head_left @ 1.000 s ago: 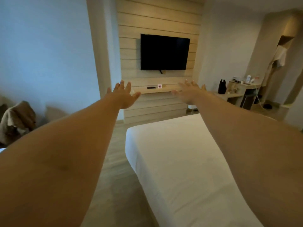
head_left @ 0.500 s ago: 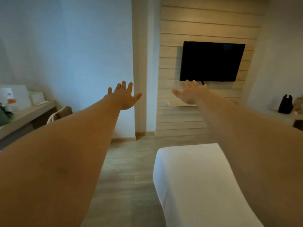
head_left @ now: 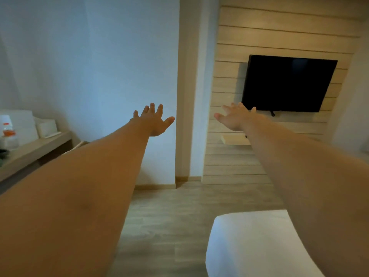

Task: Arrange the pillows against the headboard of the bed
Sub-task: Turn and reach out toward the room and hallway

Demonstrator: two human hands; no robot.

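Bed [head_left: 253,244] corner below wall television [head_left: 287,82]

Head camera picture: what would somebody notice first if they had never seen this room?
Two bare arms stretch forward, the left hand and right hand open and empty. Behind the right hand, a dark TV hangs on a wood-slat wall. A white bed corner sits lower right.

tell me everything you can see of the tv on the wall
The tv is a flat black rectangle with a thin frame and a dark screen, apparently off. It hangs flat against a wall panel of pale horizontal wood-look slats, right of a plain pillar. A short dark piece, perhaps a cable, pokes out under its lower edge. A small pale shelf sits below. The right hand overlaps its lower left corner in view without touching it.
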